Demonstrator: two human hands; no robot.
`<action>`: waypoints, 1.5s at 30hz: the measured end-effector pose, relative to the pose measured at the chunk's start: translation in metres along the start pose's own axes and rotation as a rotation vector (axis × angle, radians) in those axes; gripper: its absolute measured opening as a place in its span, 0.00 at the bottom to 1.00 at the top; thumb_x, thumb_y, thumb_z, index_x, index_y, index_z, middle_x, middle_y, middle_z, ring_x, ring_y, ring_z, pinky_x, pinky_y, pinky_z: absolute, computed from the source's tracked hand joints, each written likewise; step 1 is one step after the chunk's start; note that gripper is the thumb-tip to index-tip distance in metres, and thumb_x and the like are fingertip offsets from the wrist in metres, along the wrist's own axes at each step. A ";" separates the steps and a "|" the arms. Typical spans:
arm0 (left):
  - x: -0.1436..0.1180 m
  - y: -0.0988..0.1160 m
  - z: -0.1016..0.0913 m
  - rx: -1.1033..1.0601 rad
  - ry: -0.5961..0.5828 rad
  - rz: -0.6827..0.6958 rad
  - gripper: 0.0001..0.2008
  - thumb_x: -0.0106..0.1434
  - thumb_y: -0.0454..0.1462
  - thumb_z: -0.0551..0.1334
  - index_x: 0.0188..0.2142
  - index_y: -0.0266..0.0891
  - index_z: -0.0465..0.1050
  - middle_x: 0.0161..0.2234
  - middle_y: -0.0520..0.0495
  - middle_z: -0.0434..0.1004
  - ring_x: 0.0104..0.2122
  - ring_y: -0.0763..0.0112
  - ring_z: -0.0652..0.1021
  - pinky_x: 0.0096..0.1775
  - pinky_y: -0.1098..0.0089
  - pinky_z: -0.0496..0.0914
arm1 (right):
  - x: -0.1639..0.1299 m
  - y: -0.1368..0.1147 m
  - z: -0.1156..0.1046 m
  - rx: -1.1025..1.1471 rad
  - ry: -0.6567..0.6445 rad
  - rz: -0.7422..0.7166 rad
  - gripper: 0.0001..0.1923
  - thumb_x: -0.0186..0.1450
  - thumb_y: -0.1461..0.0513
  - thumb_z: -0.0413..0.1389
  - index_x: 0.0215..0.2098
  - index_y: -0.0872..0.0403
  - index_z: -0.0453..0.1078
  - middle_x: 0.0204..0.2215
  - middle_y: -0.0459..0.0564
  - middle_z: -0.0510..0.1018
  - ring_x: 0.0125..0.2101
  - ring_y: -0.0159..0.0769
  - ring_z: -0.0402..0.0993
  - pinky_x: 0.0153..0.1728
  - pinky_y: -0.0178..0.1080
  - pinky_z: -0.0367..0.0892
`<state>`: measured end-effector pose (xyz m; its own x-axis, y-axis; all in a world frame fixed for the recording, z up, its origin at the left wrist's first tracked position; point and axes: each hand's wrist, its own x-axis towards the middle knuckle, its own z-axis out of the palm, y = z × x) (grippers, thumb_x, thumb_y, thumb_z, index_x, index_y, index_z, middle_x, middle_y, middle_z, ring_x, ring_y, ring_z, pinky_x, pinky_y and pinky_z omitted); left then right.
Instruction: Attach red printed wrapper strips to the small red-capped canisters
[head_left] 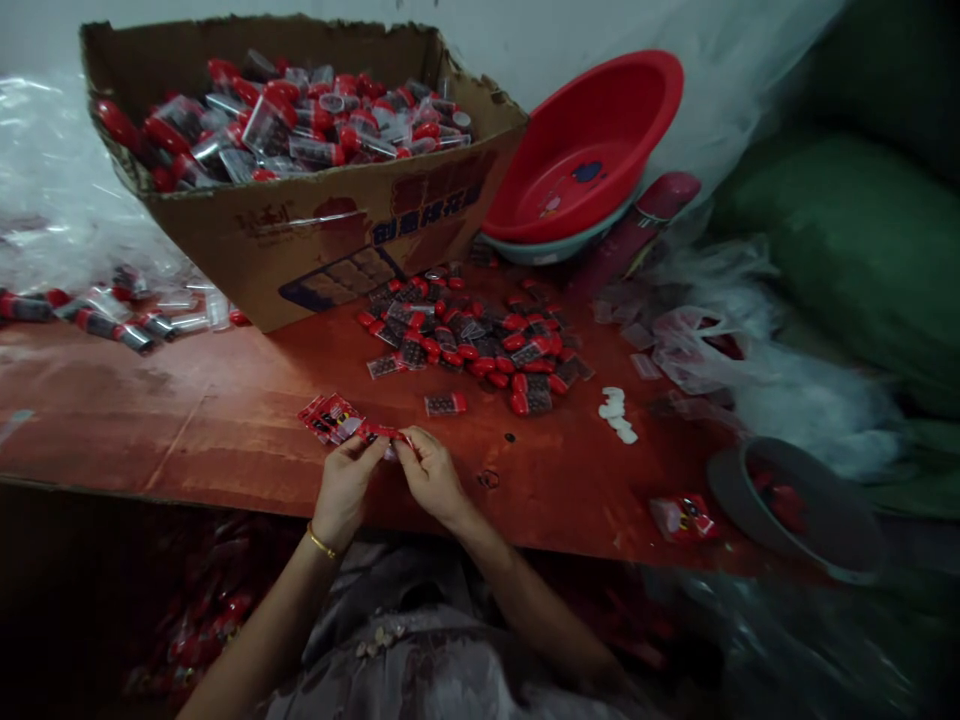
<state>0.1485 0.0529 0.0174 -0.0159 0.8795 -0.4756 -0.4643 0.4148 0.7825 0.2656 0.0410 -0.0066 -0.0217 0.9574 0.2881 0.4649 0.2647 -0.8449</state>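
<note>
Both my hands meet near the front edge of the red table. My left hand (349, 485) pinches one end of a small red printed packet (381, 433), and my right hand (429, 475) pinches its other end. Just beyond my left fingers lie several flat red printed packets (330, 418), partly overlapping. A single clear tube with a red cap and dark beads (445, 404) rests ahead of my right hand. To the right of that hand are a few thin dark rings (488, 479).
A large cardboard box (315, 240) full of red-capped tubes stands at the back left. Behind my hands spreads a pile of similar tubes (480, 345). Further right are red basin (592, 150), white pieces (616, 415), plastic bags (780, 390) and a grey bowl (724, 490).
</note>
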 end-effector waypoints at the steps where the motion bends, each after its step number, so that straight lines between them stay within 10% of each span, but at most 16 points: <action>1: 0.002 0.002 -0.001 0.016 0.012 0.022 0.19 0.32 0.40 0.75 0.25 0.33 0.76 0.24 0.50 0.78 0.24 0.76 0.75 0.32 0.74 0.69 | 0.004 0.001 -0.005 -0.025 -0.036 -0.011 0.14 0.67 0.59 0.43 0.37 0.54 0.68 0.32 0.50 0.75 0.34 0.33 0.71 0.36 0.34 0.64; 8: 0.007 0.012 -0.003 -0.005 0.050 -0.085 0.19 0.32 0.40 0.75 0.23 0.34 0.73 0.23 0.52 0.77 0.23 0.75 0.75 0.28 0.74 0.69 | 0.025 0.019 -0.043 -0.856 -0.015 0.335 0.22 0.65 0.53 0.48 0.52 0.57 0.66 0.39 0.62 0.72 0.37 0.47 0.71 0.36 0.45 0.63; 14: 0.007 0.008 -0.011 -0.043 0.021 -0.196 0.19 0.36 0.42 0.74 0.26 0.36 0.72 0.23 0.52 0.77 0.21 0.76 0.74 0.26 0.74 0.69 | -0.010 0.031 -0.055 -0.820 -0.076 0.054 0.19 0.63 0.55 0.52 0.50 0.52 0.68 0.46 0.56 0.69 0.44 0.43 0.67 0.43 0.43 0.60; 18: 0.006 0.006 -0.011 -0.056 0.029 -0.206 0.20 0.36 0.42 0.74 0.28 0.37 0.72 0.23 0.53 0.77 0.20 0.76 0.74 0.25 0.74 0.68 | -0.017 0.036 -0.052 -0.917 0.089 0.142 0.29 0.61 0.47 0.52 0.51 0.60 0.65 0.45 0.61 0.70 0.43 0.47 0.66 0.40 0.44 0.59; 24: 0.004 0.008 -0.008 -0.087 0.017 -0.240 0.20 0.37 0.43 0.74 0.28 0.36 0.72 0.23 0.52 0.76 0.21 0.74 0.75 0.24 0.74 0.68 | -0.006 0.040 -0.044 -1.027 0.012 0.154 0.19 0.62 0.62 0.49 0.49 0.63 0.66 0.38 0.62 0.74 0.36 0.46 0.67 0.36 0.43 0.60; 29: 0.004 0.007 -0.011 -0.115 -0.023 -0.268 0.17 0.41 0.44 0.72 0.27 0.37 0.72 0.23 0.51 0.76 0.22 0.74 0.75 0.25 0.73 0.69 | -0.016 0.043 -0.053 -0.683 0.079 0.153 0.14 0.60 0.63 0.46 0.40 0.59 0.68 0.27 0.54 0.74 0.30 0.40 0.69 0.33 0.39 0.63; 36: -0.003 0.003 -0.006 -0.057 -0.081 -0.229 0.19 0.39 0.43 0.73 0.28 0.36 0.74 0.26 0.49 0.78 0.24 0.73 0.76 0.27 0.73 0.70 | -0.038 -0.006 -0.061 0.366 -0.244 0.456 0.09 0.58 0.57 0.51 0.28 0.54 0.66 0.16 0.39 0.64 0.14 0.25 0.59 0.16 0.29 0.56; 45: -0.009 0.001 -0.005 -0.007 -0.116 -0.078 0.19 0.37 0.41 0.74 0.28 0.34 0.76 0.27 0.49 0.79 0.25 0.75 0.75 0.31 0.73 0.70 | -0.028 -0.009 -0.047 0.582 -0.298 0.546 0.09 0.54 0.57 0.54 0.25 0.55 0.66 0.14 0.37 0.61 0.14 0.23 0.55 0.14 0.27 0.57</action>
<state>0.1442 0.0441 0.0203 0.1226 0.8659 -0.4850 -0.4666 0.4816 0.7418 0.3033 0.0065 0.0140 -0.1968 0.9368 -0.2893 -0.0497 -0.3042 -0.9513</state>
